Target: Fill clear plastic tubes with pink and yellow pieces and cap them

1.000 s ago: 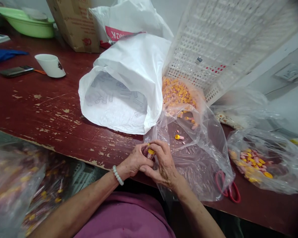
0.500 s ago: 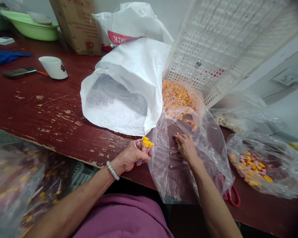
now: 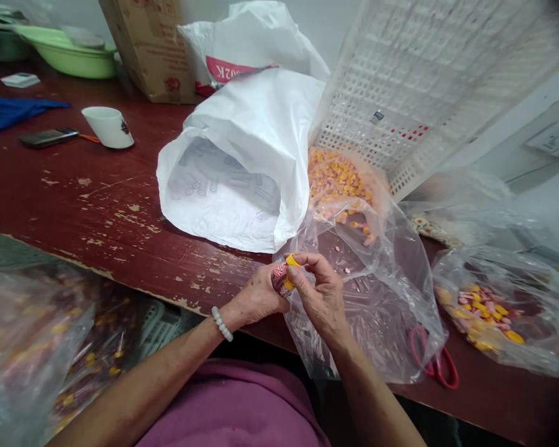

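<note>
My left hand (image 3: 265, 290), with a pale bead bracelet at the wrist, is closed round several small clear tubes (image 3: 279, 278) that show pink-and-white bits inside. At the top of the tubes, my right hand (image 3: 321, 292) pinches a yellow cap (image 3: 292, 261) between thumb and forefinger. Whether that cap is fully seated on its tube is hidden by the fingers. Just beyond the hands a clear plastic bag (image 3: 372, 323) lies spread out, with a pile of yellow caps and pink pieces (image 3: 338, 177) at its far end.
A white woven sack (image 3: 256, 118) lies with its mouth toward me, clear tubes inside. Behind the pile leans a white plastic crate (image 3: 400, 81). To the right are red-handled scissors (image 3: 445, 366) and another bag of caps (image 3: 489, 310). A cup (image 3: 105, 127) and phone (image 3: 49, 137) sit left.
My right hand has moved from the plastic bag leftward to the tubes and now pinches a yellow cap there. The left hand still holds the tubes, turned slightly.
</note>
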The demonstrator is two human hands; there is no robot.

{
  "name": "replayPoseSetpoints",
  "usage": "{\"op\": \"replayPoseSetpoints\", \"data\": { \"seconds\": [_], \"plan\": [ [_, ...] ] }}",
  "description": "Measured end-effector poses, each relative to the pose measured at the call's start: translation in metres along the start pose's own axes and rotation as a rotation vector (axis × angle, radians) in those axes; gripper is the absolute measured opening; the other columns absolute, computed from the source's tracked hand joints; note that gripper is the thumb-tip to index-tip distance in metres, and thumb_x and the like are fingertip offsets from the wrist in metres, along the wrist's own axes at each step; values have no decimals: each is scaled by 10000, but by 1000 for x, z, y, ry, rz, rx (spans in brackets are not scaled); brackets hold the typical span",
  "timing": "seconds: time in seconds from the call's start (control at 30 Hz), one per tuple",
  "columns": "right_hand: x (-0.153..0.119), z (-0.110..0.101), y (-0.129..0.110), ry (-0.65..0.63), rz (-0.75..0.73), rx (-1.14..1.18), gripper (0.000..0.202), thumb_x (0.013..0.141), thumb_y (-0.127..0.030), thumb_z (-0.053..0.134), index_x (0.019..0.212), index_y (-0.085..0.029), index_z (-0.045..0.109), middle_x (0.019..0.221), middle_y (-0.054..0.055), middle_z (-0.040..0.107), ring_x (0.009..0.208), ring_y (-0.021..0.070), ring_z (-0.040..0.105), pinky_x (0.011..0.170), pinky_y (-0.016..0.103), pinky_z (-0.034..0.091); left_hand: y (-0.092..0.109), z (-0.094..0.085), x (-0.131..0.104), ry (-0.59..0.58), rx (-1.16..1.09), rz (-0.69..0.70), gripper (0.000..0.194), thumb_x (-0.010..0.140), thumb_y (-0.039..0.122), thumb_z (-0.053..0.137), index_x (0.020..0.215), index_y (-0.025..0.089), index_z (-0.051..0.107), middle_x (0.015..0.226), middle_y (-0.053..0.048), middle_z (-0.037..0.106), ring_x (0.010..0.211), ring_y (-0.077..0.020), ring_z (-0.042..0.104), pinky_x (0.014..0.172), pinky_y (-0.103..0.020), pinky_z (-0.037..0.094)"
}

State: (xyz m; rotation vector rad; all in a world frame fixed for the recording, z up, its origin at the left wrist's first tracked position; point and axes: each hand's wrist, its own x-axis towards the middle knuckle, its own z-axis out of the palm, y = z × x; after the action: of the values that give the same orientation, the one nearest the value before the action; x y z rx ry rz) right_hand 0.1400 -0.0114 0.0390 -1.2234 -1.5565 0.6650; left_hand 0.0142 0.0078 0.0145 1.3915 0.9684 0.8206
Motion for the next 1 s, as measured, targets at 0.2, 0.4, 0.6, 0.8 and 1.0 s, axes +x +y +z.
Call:
{"op": "replayPoseSetpoints", "data": {
  "seconds": [0.2, 0.4, 0.6, 0.8, 1.0],
  "plan": [
    [2, -11, -1, -185, -191, -213, 112, 851, -306, 560, 917, -233, 613, 1096, 60, 610, 1061, 204, 546, 925, 404, 421, -5, -5, -2, -14, 25, 88, 251, 528, 56, 582, 756, 143, 523, 660, 53, 443, 592, -77, 374, 506, -198, 291],
    [-3, -9, 0, -275, -426, -477, 730, 666, -460, 700, 1288, -202, 417, 1404, 141, 381, 1266, 309, 363, 1014, 505, 314, -3, -10, 0, -12, -70, 66, 351, 500, 32, 591, 838, 126, 580, 734, 12, 550, 634, -103, 459, 560, -212, 373],
    [-11, 19, 11, -140, -539, -558, 546, 637, -303, 663, 1155, -206, 519, 1146, 105, 616, 1057, 289, 539, 906, 463, 368, -22, -7, 7, 29, -43, 44, 191, 442, 14, 536, 593, 129, 553, 614, 13, 506, 579, -110, 439, 499, -227, 349],
    [-4, 23, 6, -284, -383, -449, 835, 601, -323, 741, 1332, -203, 355, 1404, 141, 365, 1269, 308, 373, 1011, 481, 341, -3, -21, -5, 107, -195, -45, 241, 450, 23, 525, 658, 144, 536, 602, 40, 479, 549, -88, 424, 488, -209, 338],
    [-9, 24, 11, -299, -332, -385, 993, 573, -391, 806, 1376, -210, 250, 1313, 148, 434, 1207, 302, 436, 985, 497, 385, 2, -32, -22, 38, -446, -101, 174, 469, 46, 572, 612, 134, 525, 590, 33, 501, 550, -96, 461, 516, -215, 383]
  ]
}}
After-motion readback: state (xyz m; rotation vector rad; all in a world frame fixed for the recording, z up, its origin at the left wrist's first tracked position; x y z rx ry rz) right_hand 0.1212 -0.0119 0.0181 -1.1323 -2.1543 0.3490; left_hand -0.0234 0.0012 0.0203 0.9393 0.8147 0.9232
